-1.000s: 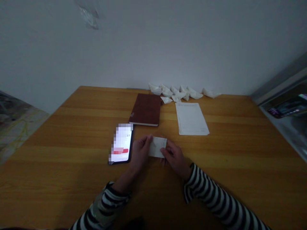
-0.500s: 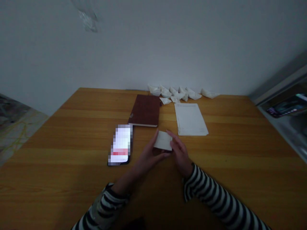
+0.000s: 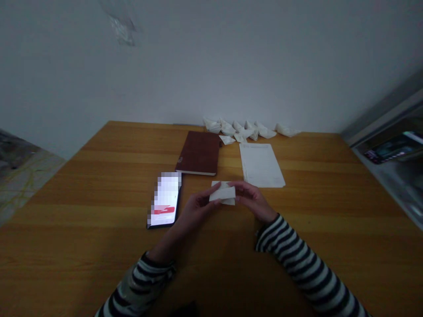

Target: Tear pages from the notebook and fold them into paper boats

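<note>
Between my two hands is a small piece of folded white paper [image 3: 224,193], held just above the wooden table [image 3: 99,189]. A folded strip runs across its front, with another layer showing behind. My left hand [image 3: 198,209] pinches its left side between thumb and fingers. From the right, my right hand [image 3: 256,200] grips the other side, fingertips at its upper and lower edges. Beyond my right hand lies a stack of lined white paper sheets [image 3: 262,166]. To the left of my left hand rests a phone [image 3: 164,200] with a lit, partly pixelated screen.
A dark red notebook [image 3: 198,153] lies behind the phone. Several folded white paper boats [image 3: 244,130] stand along the wall [image 3: 211,57] at the table's back edge. At far right, a dark screen-like device [image 3: 395,147] sits beyond the table.
The folded paper has turned from a flat square face to showing a folded strip across its front. My right hand has shifted slightly right, its fingers now at the paper's right edge.
</note>
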Demonstrator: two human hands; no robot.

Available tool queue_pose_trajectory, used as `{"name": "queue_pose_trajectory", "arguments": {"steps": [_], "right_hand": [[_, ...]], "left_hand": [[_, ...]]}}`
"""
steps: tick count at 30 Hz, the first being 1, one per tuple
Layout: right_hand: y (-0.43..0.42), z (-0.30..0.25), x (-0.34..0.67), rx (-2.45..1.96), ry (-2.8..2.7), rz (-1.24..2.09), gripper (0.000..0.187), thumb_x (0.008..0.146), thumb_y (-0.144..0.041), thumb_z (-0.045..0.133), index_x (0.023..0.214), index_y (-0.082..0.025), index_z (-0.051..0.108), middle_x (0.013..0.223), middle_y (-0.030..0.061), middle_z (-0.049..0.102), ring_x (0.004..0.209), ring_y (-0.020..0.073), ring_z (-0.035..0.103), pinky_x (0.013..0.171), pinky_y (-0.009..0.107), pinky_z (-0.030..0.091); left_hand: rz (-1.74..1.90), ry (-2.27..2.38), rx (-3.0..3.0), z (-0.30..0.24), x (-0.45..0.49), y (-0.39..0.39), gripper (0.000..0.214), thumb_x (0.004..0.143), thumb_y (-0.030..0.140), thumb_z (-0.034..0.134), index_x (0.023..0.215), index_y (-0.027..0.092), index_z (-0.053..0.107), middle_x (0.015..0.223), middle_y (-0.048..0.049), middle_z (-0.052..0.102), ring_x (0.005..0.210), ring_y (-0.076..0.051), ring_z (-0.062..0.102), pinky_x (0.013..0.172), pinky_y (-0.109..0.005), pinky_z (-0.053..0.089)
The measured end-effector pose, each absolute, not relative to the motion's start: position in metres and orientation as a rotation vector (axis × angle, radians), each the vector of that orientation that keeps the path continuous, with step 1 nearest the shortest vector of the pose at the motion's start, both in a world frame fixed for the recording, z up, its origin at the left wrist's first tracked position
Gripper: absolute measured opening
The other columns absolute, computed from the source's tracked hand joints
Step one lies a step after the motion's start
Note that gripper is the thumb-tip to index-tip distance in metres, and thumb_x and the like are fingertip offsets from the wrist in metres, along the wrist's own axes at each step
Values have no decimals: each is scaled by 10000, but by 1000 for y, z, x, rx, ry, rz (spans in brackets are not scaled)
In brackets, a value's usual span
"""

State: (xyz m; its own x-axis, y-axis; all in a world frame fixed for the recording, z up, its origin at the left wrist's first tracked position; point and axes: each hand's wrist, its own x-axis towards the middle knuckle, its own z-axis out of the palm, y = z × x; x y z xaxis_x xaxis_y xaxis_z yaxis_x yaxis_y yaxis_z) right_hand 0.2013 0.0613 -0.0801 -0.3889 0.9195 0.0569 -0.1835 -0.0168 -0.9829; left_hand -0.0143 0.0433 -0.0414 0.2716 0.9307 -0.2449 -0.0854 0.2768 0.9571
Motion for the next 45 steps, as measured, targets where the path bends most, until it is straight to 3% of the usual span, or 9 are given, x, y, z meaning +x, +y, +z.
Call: {"name": "queue_pose_trajectory", "arguments": {"steps": [4, 7, 13, 18, 24, 29, 35, 43, 45], "right_hand": [[63, -86, 200, -829, -1406, 1483, 439, 799, -305, 777, 1221, -307, 657, 1295, 49, 582, 1203, 217, 575, 1062, 427, 453], [64, -89, 197, -898, -1440, 1337, 336, 794, -339, 781, 1117, -280, 713, 1204, 53, 573, 1139, 208, 587, 1021, 395, 476], [61, -87, 193, -941, -1584, 1082, 166, 838, -344, 741, 974, -249, 747, 1009, 54, 616, 989, 207, 601, 921, 383, 492], [57, -85, 189, -931, -1589, 1017, 126, 825, -335, 750, 922, -254, 740, 1054, 61, 618, 1045, 227, 594, 935, 394, 485], [55, -80, 193, -907, -1657, 957, 372, 805, -312, 777, 1172, -305, 716, 1147, 75, 589, 1142, 248, 559, 1012, 429, 450], [55, -87, 195, -888, -1633, 1062, 162, 807, -386, 773, 937, -294, 804, 1015, 69, 654, 966, 222, 623, 841, 388, 535], [52, -94, 189, -1083, -1391, 1072, 232, 787, -468, 758, 774, -241, 806, 744, 49, 748, 686, 199, 656, 652, 345, 560], [40, -85, 181, -1122, -1420, 1095, 345, 924, -413, 600, 1213, -260, 710, 1055, 58, 776, 877, 232, 718, 792, 401, 580], [40, -84, 181, -1113, -1380, 1114, 346, 899, -405, 640, 1206, -257, 704, 1016, 56, 776, 841, 221, 715, 758, 377, 577]], "left_hand": [[890, 1051, 1189, -44, -18, 46, 466, 836, 395, 704, 1249, 181, 685, 1342, -111, 649, 1231, -274, 619, 1091, -423, 421], [930, 1066, 1291, -47, -18, 47, 374, 862, 362, 669, 1196, 203, 721, 1281, -74, 696, 1207, -266, 632, 1097, -417, 410], [984, 1242, 1127, -49, -16, 50, 354, 781, 356, 709, 1074, 170, 782, 998, -87, 799, 806, -233, 727, 770, -348, 573], [942, 1181, 1147, -48, -15, 47, 529, 582, 216, 851, 1105, 195, 770, 948, -57, 807, 860, -241, 725, 852, -364, 563], [831, 1094, 1260, -59, -19, 47, 353, 760, 288, 752, 1101, 199, 764, 1049, -73, 791, 897, -235, 725, 895, -371, 538], [853, 1048, 1210, -58, -18, 49, 372, 727, 294, 794, 1085, 196, 773, 964, -77, 804, 784, -201, 710, 783, -321, 548], [995, 1196, 1105, -53, -13, 49, 270, 656, 379, 840, 805, 155, 816, 730, -72, 779, 625, -163, 661, 623, -264, 527], [1073, 1273, 993, -55, -14, 49, 352, 682, 478, 819, 784, 142, 791, 699, -65, 760, 594, -159, 664, 608, -267, 546], [1077, 1268, 1004, -54, -14, 49, 349, 673, 480, 827, 752, 144, 781, 661, -57, 748, 583, -158, 663, 612, -266, 550]]}}
